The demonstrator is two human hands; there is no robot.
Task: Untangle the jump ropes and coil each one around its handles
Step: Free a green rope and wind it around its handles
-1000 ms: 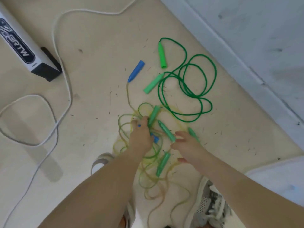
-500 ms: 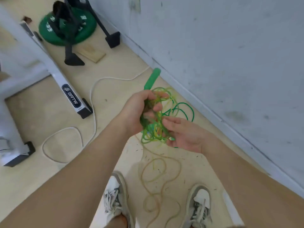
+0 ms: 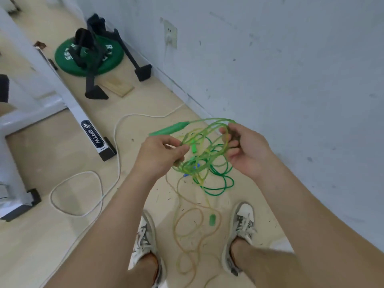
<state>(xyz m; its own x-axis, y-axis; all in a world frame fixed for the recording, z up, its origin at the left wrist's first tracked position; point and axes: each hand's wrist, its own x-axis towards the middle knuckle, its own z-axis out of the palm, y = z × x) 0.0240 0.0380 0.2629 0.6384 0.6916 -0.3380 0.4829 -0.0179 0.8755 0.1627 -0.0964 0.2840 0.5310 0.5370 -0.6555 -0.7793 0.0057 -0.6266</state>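
If I pull hard now, I judge the jump ropes (image 3: 199,161) could cinch into a knot. They hang bunched between my hands, tails trailing to the floor (image 3: 68,154). My left hand (image 3: 164,154) pinches strands below a green handle (image 3: 170,128). My right hand (image 3: 247,150) curls round several loops.

A green weight plate (image 3: 68,59) lies by the wall (image 3: 291,80), a wooden block (image 3: 119,87) near it, a white cable (image 3: 118,163) looped alongside.
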